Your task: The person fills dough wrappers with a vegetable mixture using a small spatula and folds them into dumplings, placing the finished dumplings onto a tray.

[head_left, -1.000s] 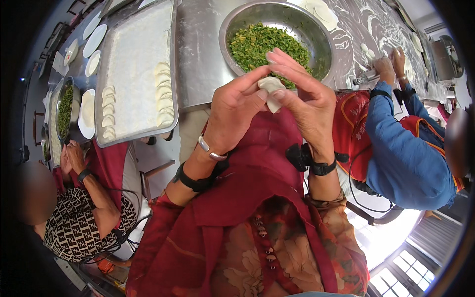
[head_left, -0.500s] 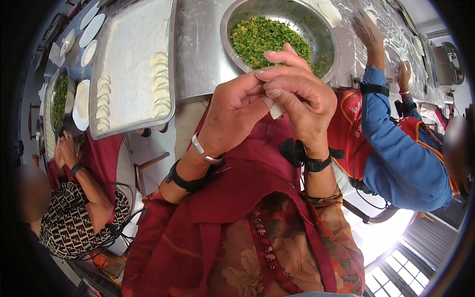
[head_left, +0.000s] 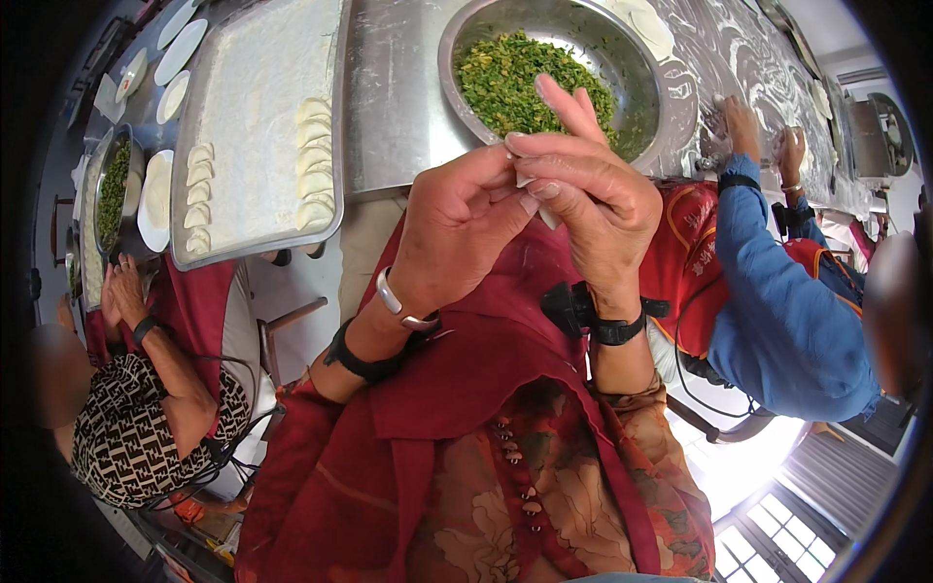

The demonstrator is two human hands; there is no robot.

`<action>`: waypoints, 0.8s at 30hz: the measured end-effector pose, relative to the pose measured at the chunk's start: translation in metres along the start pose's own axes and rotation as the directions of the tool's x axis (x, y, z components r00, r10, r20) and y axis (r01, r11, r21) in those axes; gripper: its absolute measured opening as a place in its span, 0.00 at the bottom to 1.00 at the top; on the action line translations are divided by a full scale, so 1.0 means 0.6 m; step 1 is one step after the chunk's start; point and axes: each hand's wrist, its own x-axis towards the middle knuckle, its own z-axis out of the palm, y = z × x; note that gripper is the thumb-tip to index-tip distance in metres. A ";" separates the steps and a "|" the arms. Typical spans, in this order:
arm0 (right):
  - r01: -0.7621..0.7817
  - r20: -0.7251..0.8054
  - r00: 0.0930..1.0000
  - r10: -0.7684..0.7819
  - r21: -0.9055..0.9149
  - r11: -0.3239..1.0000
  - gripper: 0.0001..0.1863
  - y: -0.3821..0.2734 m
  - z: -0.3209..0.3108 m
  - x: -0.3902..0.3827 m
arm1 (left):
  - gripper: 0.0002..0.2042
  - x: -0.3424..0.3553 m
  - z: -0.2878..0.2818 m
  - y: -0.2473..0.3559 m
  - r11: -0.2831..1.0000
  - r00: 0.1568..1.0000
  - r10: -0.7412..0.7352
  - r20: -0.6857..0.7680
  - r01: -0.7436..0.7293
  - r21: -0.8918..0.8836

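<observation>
Both of my hands meet in front of my chest, just on the near side of a steel bowl. My left hand (head_left: 455,216) is closed, its thumb and fingertips pinching a small white dumpling (head_left: 548,218). From the other side my right hand (head_left: 610,202) grips the same dumpling between thumb and index finger, with its other fingers raised. Only slivers of the pale dough show; my fingers hide the rest. Behind them, the wide steel bowl (head_left: 649,146) holds chopped green and yellow filling (head_left: 520,83).
Left of the bowl, a floured metal tray (head_left: 262,126) carries two rows of folded dumplings (head_left: 315,160). White plates (head_left: 155,199) and another filling bowl (head_left: 117,189) lie farther left. Co-workers sit on both sides; one's hand (head_left: 742,126) rests on the floury table. Round wrappers (head_left: 646,24) lie beyond the bowl.
My fingertips have shifted slightly along the dumpling, and my right hand's outer fingers have risen and spread. The right co-worker's far hand has come down and nearer on the table.
</observation>
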 end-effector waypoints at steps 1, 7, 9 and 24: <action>0.027 0.017 1.000 -0.026 -0.032 0.999 0.10 0.002 0.000 0.000 | 0.16 -0.001 -0.003 -0.002 0.999 1.000 -0.024 -0.015 0.025 0.047; -0.101 -0.205 0.972 0.114 0.072 0.992 0.10 -0.016 0.042 0.004 | 0.14 0.003 0.011 -0.014 0.980 0.989 -0.035 -0.144 0.006 -0.197; -0.108 -0.191 0.974 0.119 0.063 0.992 0.12 -0.016 0.038 0.002 | 0.17 0.002 0.009 -0.015 0.981 0.994 -0.027 -0.107 0.006 -0.196; -0.040 -0.008 0.999 0.039 -0.230 0.972 0.27 -0.001 0.018 -0.008 | 0.25 -0.008 0.009 -0.017 0.566 0.993 -0.117 0.030 0.092 -0.819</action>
